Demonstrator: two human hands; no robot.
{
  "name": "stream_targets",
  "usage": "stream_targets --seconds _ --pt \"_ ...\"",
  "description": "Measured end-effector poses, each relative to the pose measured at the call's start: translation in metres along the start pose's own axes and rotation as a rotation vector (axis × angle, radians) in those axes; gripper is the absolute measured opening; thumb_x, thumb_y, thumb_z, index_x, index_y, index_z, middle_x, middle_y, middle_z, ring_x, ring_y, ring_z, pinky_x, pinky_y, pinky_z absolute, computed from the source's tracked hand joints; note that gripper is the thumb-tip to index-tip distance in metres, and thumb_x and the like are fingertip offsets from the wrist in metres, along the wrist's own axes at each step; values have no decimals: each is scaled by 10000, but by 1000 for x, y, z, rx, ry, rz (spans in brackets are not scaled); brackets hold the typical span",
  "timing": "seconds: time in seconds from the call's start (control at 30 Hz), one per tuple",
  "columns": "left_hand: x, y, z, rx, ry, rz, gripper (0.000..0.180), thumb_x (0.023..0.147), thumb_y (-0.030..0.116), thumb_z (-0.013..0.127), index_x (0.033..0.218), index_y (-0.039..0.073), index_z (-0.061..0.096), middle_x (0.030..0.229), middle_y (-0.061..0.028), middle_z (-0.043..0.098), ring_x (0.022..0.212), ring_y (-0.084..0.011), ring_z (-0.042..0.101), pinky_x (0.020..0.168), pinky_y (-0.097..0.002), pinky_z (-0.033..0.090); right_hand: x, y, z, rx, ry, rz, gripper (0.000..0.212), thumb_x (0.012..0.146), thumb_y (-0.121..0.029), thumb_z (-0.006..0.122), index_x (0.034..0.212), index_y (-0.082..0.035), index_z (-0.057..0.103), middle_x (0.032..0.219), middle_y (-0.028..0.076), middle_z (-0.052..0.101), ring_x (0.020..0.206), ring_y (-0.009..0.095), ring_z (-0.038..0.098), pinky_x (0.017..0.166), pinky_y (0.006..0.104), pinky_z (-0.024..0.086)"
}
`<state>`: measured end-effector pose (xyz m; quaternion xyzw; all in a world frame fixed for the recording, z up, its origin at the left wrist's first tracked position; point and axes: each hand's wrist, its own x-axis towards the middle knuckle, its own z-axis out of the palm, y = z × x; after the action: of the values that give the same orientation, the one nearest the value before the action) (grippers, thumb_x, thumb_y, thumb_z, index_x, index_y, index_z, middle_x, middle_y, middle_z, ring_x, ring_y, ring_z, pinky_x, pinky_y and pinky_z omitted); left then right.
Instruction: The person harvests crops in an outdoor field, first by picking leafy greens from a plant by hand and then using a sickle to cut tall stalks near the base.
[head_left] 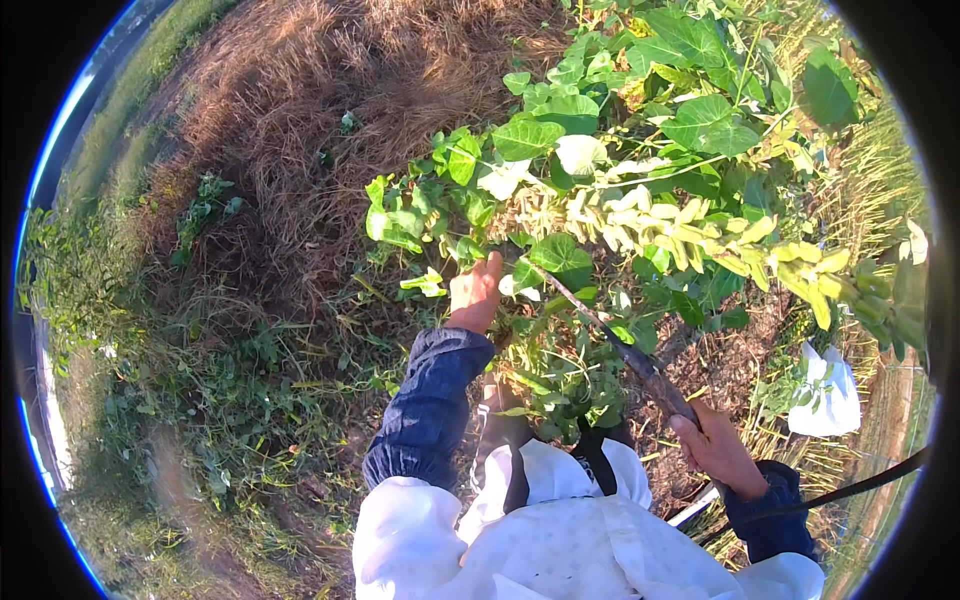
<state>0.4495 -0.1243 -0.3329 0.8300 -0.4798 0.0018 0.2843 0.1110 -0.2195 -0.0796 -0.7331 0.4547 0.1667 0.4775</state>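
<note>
My right hand [718, 450] is wrapped firmly around the handle of a long dark tool [643, 366] (a sickle, I'd guess from its thin curved end). My left hand [474, 296] is just left of that tool's tip, fingers partly hidden by leaves, so I can't tell whether they've closed on anything. The leafy plant [562, 258] surrounds the tip; a slip or a snagged stem could send the edge into my fingers. Right of the tool's handle is a white bag [825, 402], contents not visible.

Hands [722, 452], one gripping tool [642, 364], green leaves [562, 258]
</note>
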Motion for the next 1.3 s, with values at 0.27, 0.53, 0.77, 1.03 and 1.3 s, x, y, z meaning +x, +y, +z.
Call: stream_targets --seconds 0.27,0.53,0.77,1.03,1.3 --pt "-19 -68 0 -1020 229 -738 193 976 205 416 853 68 471 639 -36 489 530 -173 498 476 -325 419 -102 54 -6 400 209 329 244 968 -273 417 893 -44 458 544 -13 434 405 71 420 363 223 354" --pt "-101 -24 -50 -1617 500 -980 191 982 242 431 919 91 531 805 -44 596 683 -194 582 637 -331 515 -29 57 14 546 15 252 247 928 -235 513 1024 -9 486 599 2 475 437 78 451 391 229 377" --pt "-155 -37 -59 -1942 555 -939 115 919 214 537 922 125 464 789 -27 483 850 -218 540 818 -488 475 57 29 39 57 -65 74 352 799 -122 655 1101 15 534 665 29 536 534 85 526 477 250 433" --pt "-145 12 -78 -2250 421 -1070 103 951 152 464 990 74 520 702 4 439 772 -161 506 930 -445 426 161 -9 121 452 -195 -137 414 833 -57 615 1211 -3 455 788 11 547 709 105 585 589 246 467" --pt "-122 35 -132 -2250 424 -1046 98 965 150 435 1018 83 483 718 21 396 749 -132 471 918 -407 419 160 -22 83 236 -148 23 408 817 -84 650 1153 19 443 683 16 496 493 74 504 415 225 399"
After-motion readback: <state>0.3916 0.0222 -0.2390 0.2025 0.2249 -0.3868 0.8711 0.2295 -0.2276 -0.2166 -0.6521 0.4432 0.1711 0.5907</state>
